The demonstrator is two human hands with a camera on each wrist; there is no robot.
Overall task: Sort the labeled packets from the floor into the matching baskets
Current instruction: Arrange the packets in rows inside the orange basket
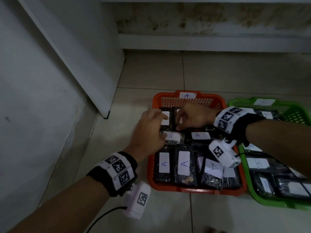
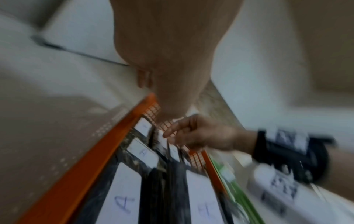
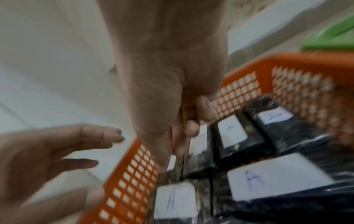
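Observation:
An orange basket (image 1: 193, 190) with an "A" tag (image 1: 186, 95) on its far rim holds several dark packets (image 1: 184, 163) with white "A" labels. My right hand (image 1: 181, 118) reaches into its back row, thumb and curled fingers pinching the edge of a packet (image 3: 199, 144) there. My left hand (image 1: 159, 126) hovers blurred over the basket's left back corner, beside a labeled packet (image 1: 165, 117). In the right wrist view the left hand (image 3: 91, 148) has spread fingers and holds nothing. The held packet's label is hidden by the fingers.
A green basket (image 1: 269, 203) with more dark labeled packets touches the orange one on the right. A white cabinet corner (image 1: 106, 115) stands on the tiled floor (image 1: 218, 73) to the left, and a low step runs along the back.

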